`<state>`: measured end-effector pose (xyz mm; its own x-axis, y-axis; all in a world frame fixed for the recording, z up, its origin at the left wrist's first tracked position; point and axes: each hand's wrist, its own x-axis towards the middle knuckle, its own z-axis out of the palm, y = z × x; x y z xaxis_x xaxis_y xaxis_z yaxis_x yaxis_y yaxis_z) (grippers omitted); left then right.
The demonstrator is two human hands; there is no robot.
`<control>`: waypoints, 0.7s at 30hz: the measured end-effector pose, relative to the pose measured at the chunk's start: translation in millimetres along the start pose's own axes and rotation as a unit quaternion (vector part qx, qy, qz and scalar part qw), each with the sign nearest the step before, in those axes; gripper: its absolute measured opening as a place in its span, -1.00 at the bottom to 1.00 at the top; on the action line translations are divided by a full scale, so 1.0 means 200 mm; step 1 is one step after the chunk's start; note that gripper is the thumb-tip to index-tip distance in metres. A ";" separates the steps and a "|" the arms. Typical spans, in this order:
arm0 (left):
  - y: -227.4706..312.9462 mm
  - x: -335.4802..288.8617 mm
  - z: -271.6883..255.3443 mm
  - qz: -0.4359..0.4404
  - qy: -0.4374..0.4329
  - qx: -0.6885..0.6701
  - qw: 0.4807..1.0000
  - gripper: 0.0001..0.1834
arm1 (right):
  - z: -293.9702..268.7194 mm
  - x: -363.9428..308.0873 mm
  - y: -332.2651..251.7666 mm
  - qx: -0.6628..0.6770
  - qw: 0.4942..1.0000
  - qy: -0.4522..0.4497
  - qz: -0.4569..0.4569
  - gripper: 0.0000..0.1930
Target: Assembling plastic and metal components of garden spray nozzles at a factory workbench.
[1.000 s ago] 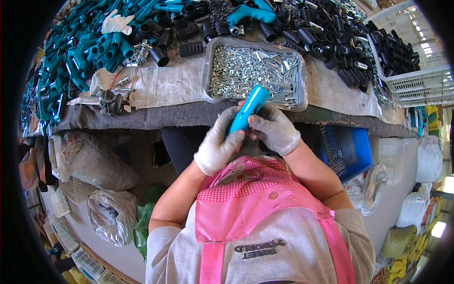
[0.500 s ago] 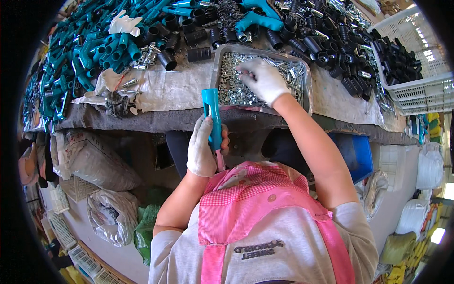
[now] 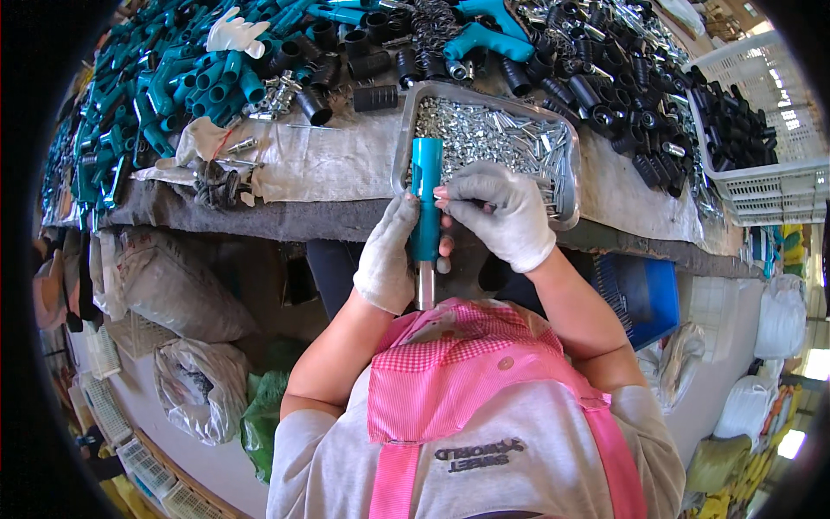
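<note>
A teal plastic tube (image 3: 426,203) stands nearly upright in front of me, a shiny metal shaft (image 3: 425,285) sticking out of its lower end. My left hand (image 3: 386,259), in a white glove with bare fingertips, is wrapped round the tube from the left. From the right, my gloved right hand (image 3: 508,216) pinches with thumb and forefinger against the tube's side. Whatever lies between those fingertips is too small to make out. Just behind both hands, a metal tray (image 3: 572,177) holds many small silver screws and pins (image 3: 493,134).
Heaps of teal handle-shaped housings (image 3: 164,91) cover the table's left. Black ribbed sleeves (image 3: 596,104) and springs pile up at the right, beside a white crate (image 3: 774,177) of black parts. A loose white glove (image 3: 236,35) lies on the teal heap. Under the table is a blue bin (image 3: 653,294).
My right hand has come back from inside the tray to the side of the teal tube. My left hand has shifted right with the tube, which now stands straighter.
</note>
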<state>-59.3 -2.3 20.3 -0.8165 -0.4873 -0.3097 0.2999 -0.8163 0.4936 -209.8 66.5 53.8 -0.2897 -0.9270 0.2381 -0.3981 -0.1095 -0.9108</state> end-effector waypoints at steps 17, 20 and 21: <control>-0.07 -0.01 0.03 0.065 0.037 0.189 0.979 -0.58 | 0.01 -0.09 0.14 0.324 0.920 0.011 0.219 -0.85; -0.08 0.00 0.00 0.078 0.036 0.212 0.973 -0.61 | 0.03 -0.09 0.13 0.370 0.900 0.022 0.229 -0.85; -0.08 0.00 0.01 0.099 0.036 0.237 0.966 -0.62 | 0.03 -0.08 0.16 0.454 0.852 0.014 0.259 -0.86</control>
<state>-64.7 10.9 13.7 -0.7249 -0.6534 -0.2180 0.1731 -0.4791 0.8605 -211.6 76.2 19.3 -0.2479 -0.9277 -0.2792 0.6235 0.0678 -0.7789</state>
